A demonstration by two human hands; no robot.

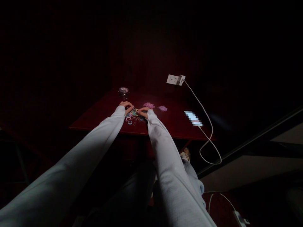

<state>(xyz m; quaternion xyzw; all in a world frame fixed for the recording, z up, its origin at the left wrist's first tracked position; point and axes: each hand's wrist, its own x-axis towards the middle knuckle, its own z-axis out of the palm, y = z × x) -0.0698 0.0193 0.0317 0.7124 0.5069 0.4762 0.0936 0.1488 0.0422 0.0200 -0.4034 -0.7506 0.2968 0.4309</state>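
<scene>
A pile of small colourful bands and rings (133,115) lies near the front edge of the dark red table (94,115). My left hand (127,106) is at the left side of this pile, its fingers curled together at the bands. From the right, my right hand (143,112) reaches into the same pile with its fingertips pinched. What either hand holds is too small to make out. Just behind my right hand is a heap of pink bands (149,105), and a smaller purple-pink heap (162,108) sits to its right.
A clear jar with a lid (123,91) stands at the back left. On the right lies a phone (193,118) with a white cable (211,121) running to a charger in the wall socket (174,79). A power strip (240,218) is at lower right.
</scene>
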